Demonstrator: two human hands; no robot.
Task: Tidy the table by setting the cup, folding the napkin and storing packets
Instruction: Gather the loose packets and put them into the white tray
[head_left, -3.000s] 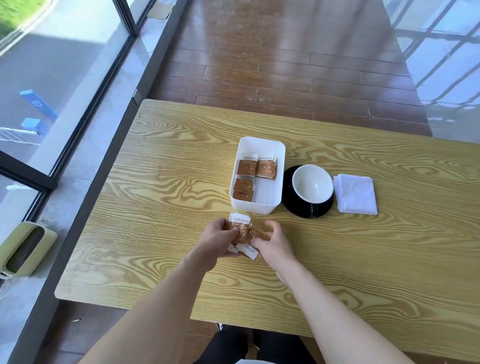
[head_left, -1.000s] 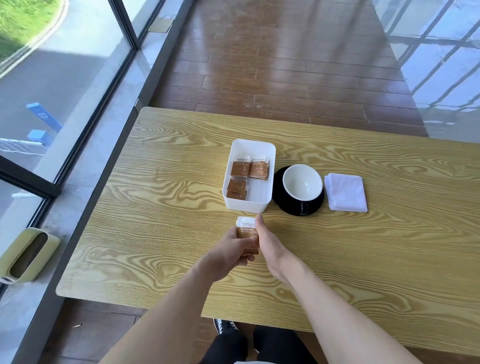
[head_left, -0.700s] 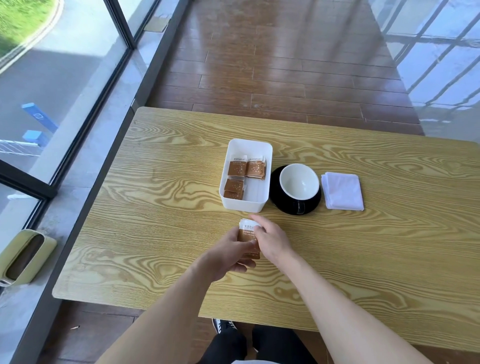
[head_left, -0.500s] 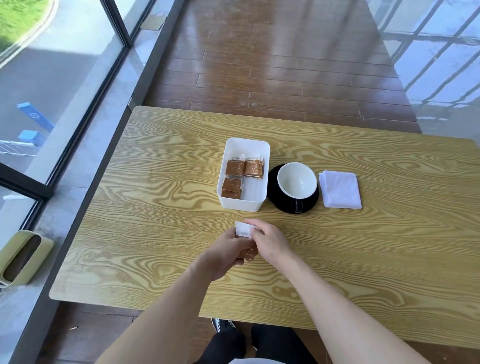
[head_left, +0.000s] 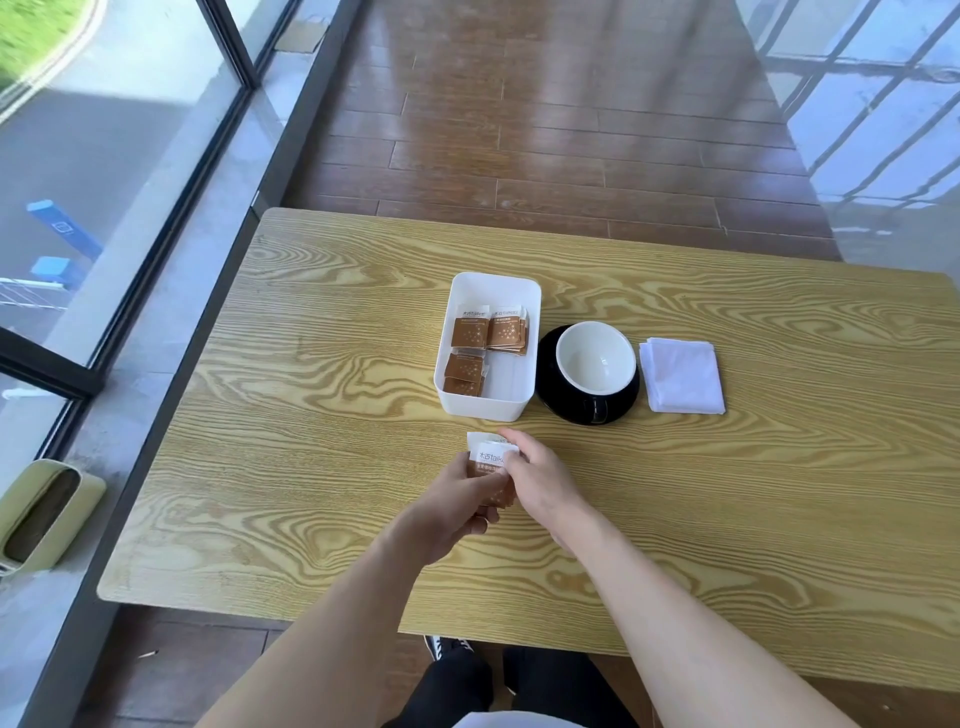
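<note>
Both hands hold a small stack of brown-and-white sugar packets (head_left: 485, 457) just above the table, in front of the white box. My left hand (head_left: 449, 512) grips the stack from below and the left. My right hand (head_left: 540, 480) pinches its upper right edge. The white box (head_left: 511, 402) holds several more packets (head_left: 506, 332). To its right a white cup (head_left: 595, 358) sits upright on a black saucer (head_left: 550, 395). A folded white napkin (head_left: 680, 376) lies flat right of the saucer.
The wooden table (head_left: 727, 493) stands beside a glass wall on the left. A pale green bin (head_left: 41, 514) sits on the floor past the table's left edge. Dark wood floor lies beyond the far edge.
Loose packets near the table's front were gathered into one stack between both hands. My right hand shifted from beside the stack onto its top edge. The view drifted slightly.
</note>
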